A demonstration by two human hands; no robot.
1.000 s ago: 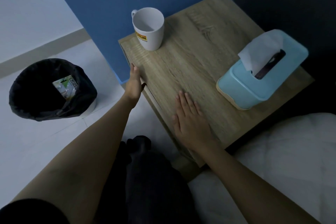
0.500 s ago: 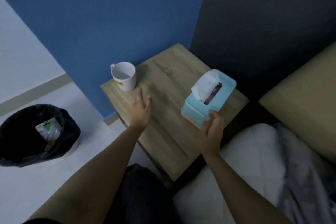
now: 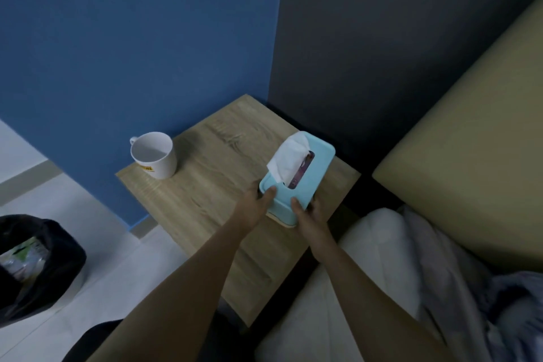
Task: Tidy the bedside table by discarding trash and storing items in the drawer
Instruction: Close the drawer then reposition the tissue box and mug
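Note:
A light blue tissue box with a white tissue sticking out of its slot stands on the right side of the wooden bedside table. My left hand grips the box's near left corner, thumb on the lid. My right hand grips its near right corner, thumb also on the lid. A white mug with a yellow label stands upright at the table's far left corner. The table's drawer is hidden under the top.
A black-lined bin with crumpled packaging inside sits on the white floor at the left. A blue wall and a dark wall stand behind the table. The bed with white bedding and a tan headboard borders the table's right.
My left hand left the table's front edge and crossed to the tissue box. My right hand rose off the tabletop and took the box too. The view pulled back and tilted up.

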